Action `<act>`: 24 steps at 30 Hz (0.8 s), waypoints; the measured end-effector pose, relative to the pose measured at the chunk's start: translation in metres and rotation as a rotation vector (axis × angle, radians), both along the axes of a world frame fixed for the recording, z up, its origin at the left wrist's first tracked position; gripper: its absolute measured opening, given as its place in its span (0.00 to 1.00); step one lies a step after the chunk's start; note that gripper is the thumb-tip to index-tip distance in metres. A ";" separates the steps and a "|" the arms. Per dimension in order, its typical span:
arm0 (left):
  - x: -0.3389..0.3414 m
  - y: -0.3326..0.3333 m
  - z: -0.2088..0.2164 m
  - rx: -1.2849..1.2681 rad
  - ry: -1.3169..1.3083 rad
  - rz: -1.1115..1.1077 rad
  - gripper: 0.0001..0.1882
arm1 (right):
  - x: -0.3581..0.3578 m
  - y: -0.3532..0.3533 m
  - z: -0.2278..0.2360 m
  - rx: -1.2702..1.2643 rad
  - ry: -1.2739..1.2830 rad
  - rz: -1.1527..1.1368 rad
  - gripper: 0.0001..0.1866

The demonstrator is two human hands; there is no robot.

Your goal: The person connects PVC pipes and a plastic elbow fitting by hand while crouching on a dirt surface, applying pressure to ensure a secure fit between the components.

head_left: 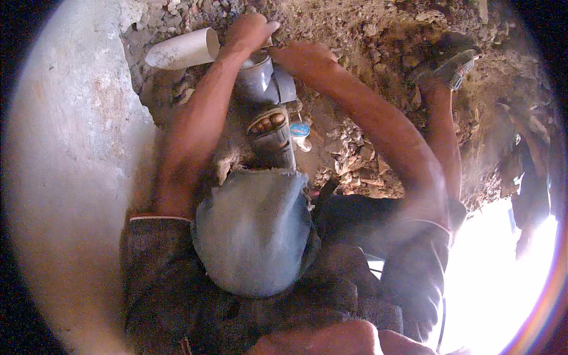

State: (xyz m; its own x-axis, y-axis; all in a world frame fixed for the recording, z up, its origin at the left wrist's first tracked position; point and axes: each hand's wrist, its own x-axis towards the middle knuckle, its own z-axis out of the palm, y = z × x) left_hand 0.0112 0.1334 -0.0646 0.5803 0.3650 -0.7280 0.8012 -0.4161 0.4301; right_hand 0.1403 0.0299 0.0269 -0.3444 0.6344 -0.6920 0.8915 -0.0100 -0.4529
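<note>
The left hand (247, 32) and right hand (306, 59) are at the grey fitting's (253, 83) upper end, ahead of the foot (269, 122), perhaps steadying it, though I can't tell what their fingers grasp.

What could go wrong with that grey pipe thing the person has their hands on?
Maybe a few things. The left hand and right hand are at the upper end of the grey pipe fitting. If it slipped, it could bump the bare toes poking out of the sandal. Loose dirt and stones lie all around, so some might fall into the pipe. The small blue-topped container beside the foot could get knocked over, too.
</note>
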 end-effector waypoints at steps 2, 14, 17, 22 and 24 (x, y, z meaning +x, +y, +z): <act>0.006 -0.007 0.010 0.023 0.037 0.043 0.28 | 0.010 -0.015 0.018 0.000 -0.006 0.047 0.15; 0.010 -0.014 -0.004 0.052 -0.177 0.187 0.24 | 0.004 -0.010 0.028 0.003 -0.010 0.055 0.21; 0.024 0.000 0.042 0.008 -0.013 0.161 0.23 | -0.014 0.002 0.012 -0.115 -0.019 0.007 0.19; 0.019 -0.004 0.031 0.018 -0.111 0.061 0.25 | 0.005 -0.016 0.024 0.093 -0.060 0.021 0.16; 0.002 -0.008 -0.022 0.218 -0.452 0.101 0.26 | -0.003 -0.009 0.021 0.065 -0.066 0.035 0.18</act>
State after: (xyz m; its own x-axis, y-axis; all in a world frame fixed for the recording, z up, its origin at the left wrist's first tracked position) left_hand 0.0127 0.1257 -0.0871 0.7740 0.5505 -0.3129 0.5956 -0.4650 0.6550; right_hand 0.1372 0.0210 0.0476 -0.3227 0.6667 -0.6719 0.9186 0.0493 -0.3922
